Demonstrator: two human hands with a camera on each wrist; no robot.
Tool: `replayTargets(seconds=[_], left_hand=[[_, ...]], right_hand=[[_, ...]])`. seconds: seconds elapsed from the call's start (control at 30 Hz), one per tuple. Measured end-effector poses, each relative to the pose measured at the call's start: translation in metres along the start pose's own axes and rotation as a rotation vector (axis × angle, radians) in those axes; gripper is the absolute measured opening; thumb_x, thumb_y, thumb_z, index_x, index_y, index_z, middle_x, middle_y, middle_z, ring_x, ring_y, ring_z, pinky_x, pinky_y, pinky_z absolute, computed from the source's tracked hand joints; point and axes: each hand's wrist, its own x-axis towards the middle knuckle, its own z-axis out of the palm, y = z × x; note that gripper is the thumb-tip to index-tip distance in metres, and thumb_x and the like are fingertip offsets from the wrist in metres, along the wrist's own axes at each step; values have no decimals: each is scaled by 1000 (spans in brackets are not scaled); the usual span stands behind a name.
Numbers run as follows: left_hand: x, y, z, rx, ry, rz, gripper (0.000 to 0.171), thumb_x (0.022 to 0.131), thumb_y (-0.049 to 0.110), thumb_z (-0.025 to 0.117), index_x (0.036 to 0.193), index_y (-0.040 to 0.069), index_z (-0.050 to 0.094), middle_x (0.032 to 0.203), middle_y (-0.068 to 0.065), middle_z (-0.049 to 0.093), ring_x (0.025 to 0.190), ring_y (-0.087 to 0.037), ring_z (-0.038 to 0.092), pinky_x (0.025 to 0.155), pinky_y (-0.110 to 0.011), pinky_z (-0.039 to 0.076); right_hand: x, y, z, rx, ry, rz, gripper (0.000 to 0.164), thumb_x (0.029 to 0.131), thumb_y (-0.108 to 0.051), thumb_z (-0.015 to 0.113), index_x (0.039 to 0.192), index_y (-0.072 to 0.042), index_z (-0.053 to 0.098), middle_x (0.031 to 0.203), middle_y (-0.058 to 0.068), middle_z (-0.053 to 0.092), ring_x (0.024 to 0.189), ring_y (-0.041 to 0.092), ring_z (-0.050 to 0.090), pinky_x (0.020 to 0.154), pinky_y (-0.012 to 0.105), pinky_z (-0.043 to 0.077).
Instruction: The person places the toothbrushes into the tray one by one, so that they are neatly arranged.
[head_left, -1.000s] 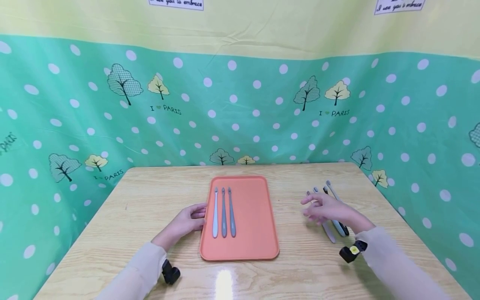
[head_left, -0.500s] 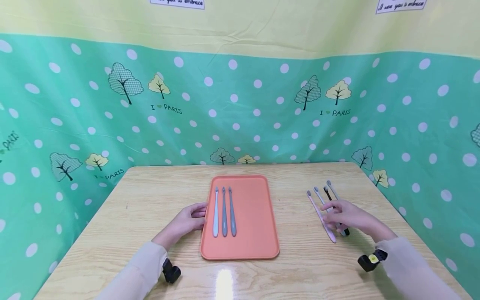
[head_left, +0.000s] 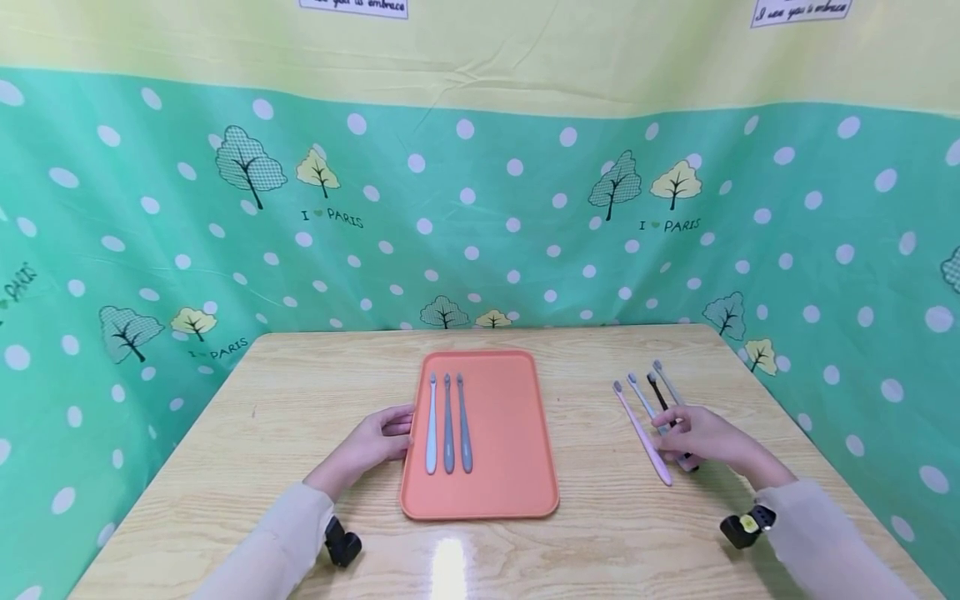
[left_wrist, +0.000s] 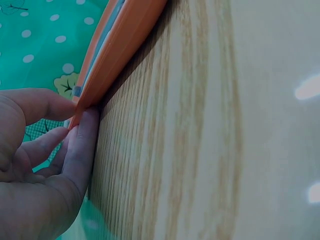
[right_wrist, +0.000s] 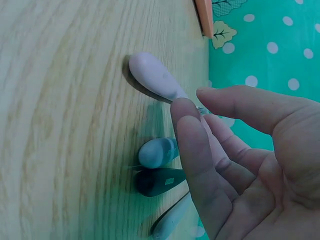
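My left hand (head_left: 375,437) pinches the left rim of the salmon-pink tray (head_left: 510,467), thumb above and fingers below in the left wrist view. Side by side on the tray's left half lie a light blue toothbrush (head_left: 431,437) and two grey-blue toothbrushes (head_left: 448,437). My right hand (head_left: 705,433) hovers over another row of toothbrushes, thumb and fingers apart. In that row are a pink toothbrush (head_left: 645,437), a light blue toothbrush (head_left: 643,396), a black toothbrush (head_left: 658,392) and a greyish-blue toothbrush (head_left: 670,383). The hand partly covers the last three.
The wooden table (head_left: 300,375) carries the tray at its middle and the loose toothbrushes to the right. A green dotted curtain (head_left: 375,250) hangs behind and along both sides. Each wrist wears a small black camera (head_left: 342,546).
My right hand has drawn back rightward and lowered over the loose toothbrushes, uncovering the pink one. My left hand and the tray stay where they were.
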Motion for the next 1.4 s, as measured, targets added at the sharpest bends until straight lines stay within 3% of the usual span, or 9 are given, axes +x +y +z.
replayTargets(seconds=[0.37, 0.73, 1.4], left_hand=[[-1, 0, 0, 4, -1, 1, 59, 96, 4, 64, 150, 1, 41, 140, -19, 52, 127, -34, 53, 91, -36, 59], [0, -2, 0, 9, -5, 1, 59, 96, 4, 64, 150, 0, 41, 140, -20, 52, 127, -34, 53, 91, -36, 59], [2, -3, 2, 17, 24, -8, 58, 95, 3, 64, 149, 2, 44, 138, -18, 54, 125, -32, 55, 90, -34, 59]], right_hand=[[0, 1, 5, -57, 30, -16, 42, 90, -8, 72, 123, 9, 53, 86, 12, 64, 74, 23, 64, 58, 36, 61], [1, -3, 14, -129, 90, -2, 40, 84, -9, 78, 116, 4, 59, 77, 9, 60, 57, 20, 58, 50, 33, 57], [7, -7, 23, -227, 98, 2, 47, 82, -13, 79, 121, 5, 60, 73, 7, 61, 52, 19, 59, 46, 29, 54]])
